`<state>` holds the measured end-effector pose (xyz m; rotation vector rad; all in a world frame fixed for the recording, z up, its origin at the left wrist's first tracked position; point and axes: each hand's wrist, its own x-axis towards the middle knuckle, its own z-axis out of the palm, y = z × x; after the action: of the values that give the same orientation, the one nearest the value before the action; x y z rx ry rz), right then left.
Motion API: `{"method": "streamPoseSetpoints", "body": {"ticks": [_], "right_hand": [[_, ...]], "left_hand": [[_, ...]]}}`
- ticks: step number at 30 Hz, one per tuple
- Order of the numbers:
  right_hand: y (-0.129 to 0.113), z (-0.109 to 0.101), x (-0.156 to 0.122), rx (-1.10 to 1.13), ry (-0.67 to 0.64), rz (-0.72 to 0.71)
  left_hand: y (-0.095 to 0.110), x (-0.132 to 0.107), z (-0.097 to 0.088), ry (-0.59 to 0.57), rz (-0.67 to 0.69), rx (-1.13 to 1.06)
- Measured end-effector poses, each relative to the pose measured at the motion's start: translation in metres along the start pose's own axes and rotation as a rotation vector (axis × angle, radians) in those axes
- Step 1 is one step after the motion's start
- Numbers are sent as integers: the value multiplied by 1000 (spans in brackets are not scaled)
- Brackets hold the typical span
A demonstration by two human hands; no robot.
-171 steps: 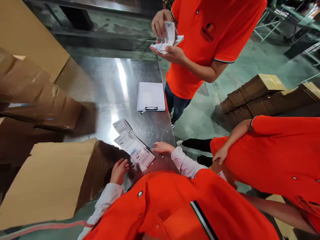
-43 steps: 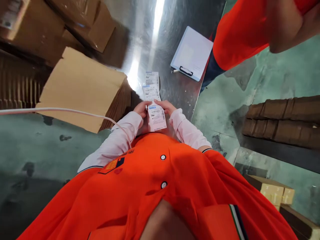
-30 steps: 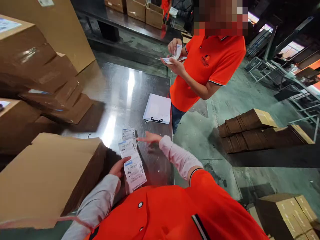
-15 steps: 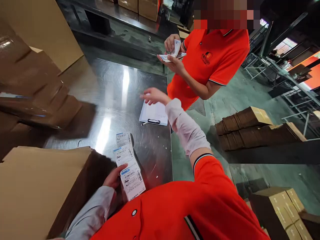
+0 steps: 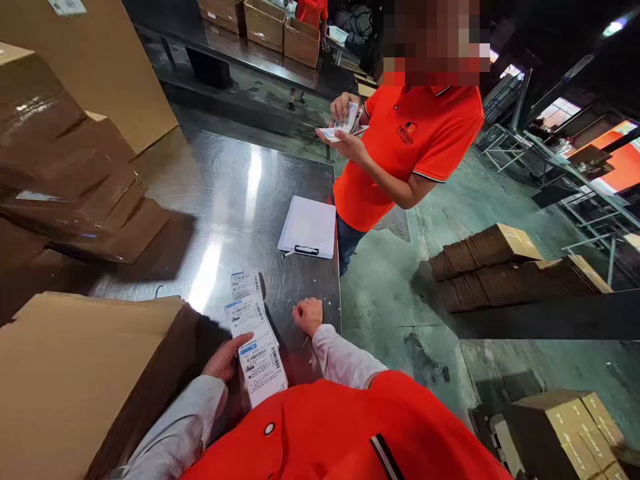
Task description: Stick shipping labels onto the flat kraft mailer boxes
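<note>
A strip of white shipping labels [image 5: 254, 337] with barcodes lies on the steel table [image 5: 235, 193] and runs toward me. My left hand [image 5: 225, 358] holds its near end, thumb on the label edge. My right hand [image 5: 309, 315] rests on the table to the right of the strip, curled into a loose fist; I cannot see anything in it. A white clipboard [image 5: 309, 228] lies farther along the table's right edge.
A co-worker in an orange shirt [image 5: 410, 143] stands past the table's far right corner, leafing through a stack of labels [image 5: 344, 125]. Flat cardboard [image 5: 75, 373] lies at my left, taped boxes [image 5: 60, 160] behind it. Bundled cardboard [image 5: 505, 267] sits on the floor at right.
My right hand, which reached out toward the clipboard half a second ago, has come back and now rests closed on the table beside the labels. My left hand still holds the strip.
</note>
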<state>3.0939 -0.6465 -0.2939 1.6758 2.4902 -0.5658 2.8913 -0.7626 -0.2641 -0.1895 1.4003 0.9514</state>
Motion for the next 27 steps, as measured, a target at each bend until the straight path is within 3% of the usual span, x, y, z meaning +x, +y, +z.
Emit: {"method": "streamPoseSetpoints", "body": {"ticks": [5,27], "right_hand": [[3,10,14,-26,42,-9],[6,17,13,-45,87,-22]], "left_hand": [[-1,-1,-1,3,15,10],[4,-10,6,19,-13,22]]}}
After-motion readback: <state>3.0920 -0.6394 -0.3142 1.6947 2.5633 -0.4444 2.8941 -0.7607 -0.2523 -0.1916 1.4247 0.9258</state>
